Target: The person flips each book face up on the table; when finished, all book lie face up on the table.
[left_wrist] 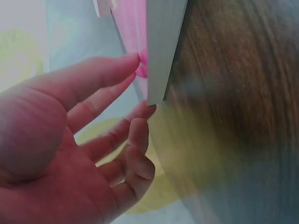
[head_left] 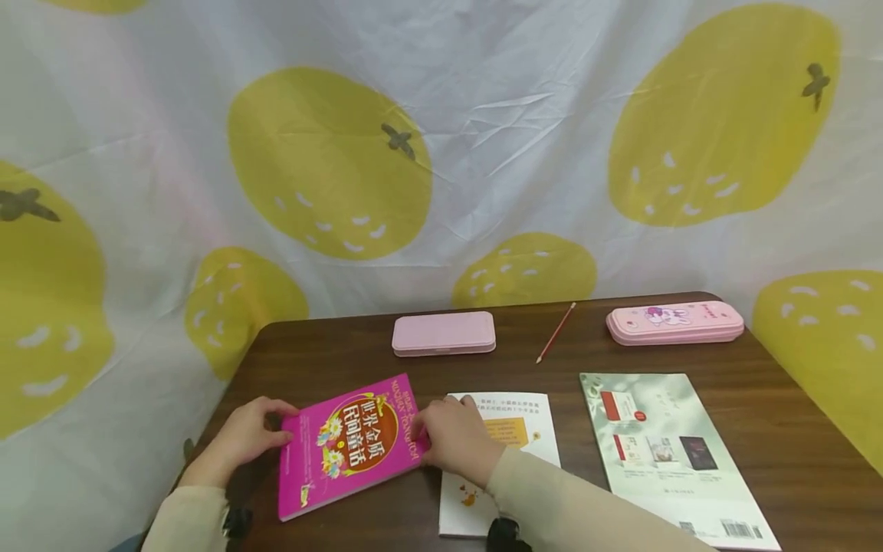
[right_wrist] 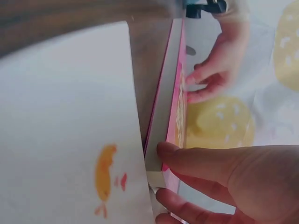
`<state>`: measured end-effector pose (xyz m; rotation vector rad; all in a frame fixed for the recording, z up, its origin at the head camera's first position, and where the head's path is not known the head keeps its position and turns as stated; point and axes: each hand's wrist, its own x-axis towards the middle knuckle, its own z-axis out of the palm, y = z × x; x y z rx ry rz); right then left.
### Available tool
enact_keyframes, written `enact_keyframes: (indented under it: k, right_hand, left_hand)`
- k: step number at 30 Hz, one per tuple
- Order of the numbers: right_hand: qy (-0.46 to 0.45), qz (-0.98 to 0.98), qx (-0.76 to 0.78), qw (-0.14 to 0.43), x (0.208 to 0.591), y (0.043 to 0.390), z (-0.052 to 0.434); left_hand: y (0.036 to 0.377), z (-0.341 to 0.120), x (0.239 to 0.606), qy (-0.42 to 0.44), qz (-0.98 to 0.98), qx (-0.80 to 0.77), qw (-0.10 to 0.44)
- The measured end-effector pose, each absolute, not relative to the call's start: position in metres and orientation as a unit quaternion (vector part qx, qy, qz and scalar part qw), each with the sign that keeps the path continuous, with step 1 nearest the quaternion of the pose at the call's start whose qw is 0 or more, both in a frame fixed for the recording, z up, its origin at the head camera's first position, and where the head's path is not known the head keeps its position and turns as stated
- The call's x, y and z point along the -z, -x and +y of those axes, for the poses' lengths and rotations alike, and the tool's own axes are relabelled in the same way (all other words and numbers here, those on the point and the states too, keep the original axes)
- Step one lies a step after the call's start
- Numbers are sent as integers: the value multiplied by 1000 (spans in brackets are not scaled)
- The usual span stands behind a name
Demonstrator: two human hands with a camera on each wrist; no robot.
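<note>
A thick pink book point(head_left: 352, 445) with a red oval and flowers on its cover lies slanted on the left part of the table, between both hands. My left hand point(head_left: 251, 433) holds its left edge; in the left wrist view the thumb point(left_wrist: 126, 65) touches the pink cover near a corner. On the opposite side my right hand point(head_left: 455, 433) grips the right edge, thumb on the page block and fingers curled below it in the right wrist view. Under the right hand and forearm lies a white book point(head_left: 534, 414), partly hidden, with an orange panel and a small orange drawing.
A pale green book point(head_left: 672, 479) with a barcode lies at the right of the brown table point(head_left: 345, 345). Along the back are a plain pink case point(head_left: 444, 333), a red pencil point(head_left: 557, 331) and a pink pencil case point(head_left: 676, 322). A lemon-print curtain point(head_left: 483, 153) hangs behind.
</note>
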<state>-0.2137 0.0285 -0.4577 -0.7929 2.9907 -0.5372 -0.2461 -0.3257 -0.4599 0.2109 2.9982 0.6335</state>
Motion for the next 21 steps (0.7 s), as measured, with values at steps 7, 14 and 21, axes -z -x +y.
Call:
enact_keyframes:
  k: [7, 14, 21]
  right_hand:
    - [246, 948, 200, 22, 455, 226, 31]
    - [243, 948, 206, 10, 457, 239, 31]
    - [230, 948, 220, 5, 459, 250, 30]
  left_hand:
    - [238, -329, 455, -111, 974, -193, 49]
    - [236, -334, 451, -124, 967, -206, 85]
    - [233, -340, 450, -170, 963, -189, 88]
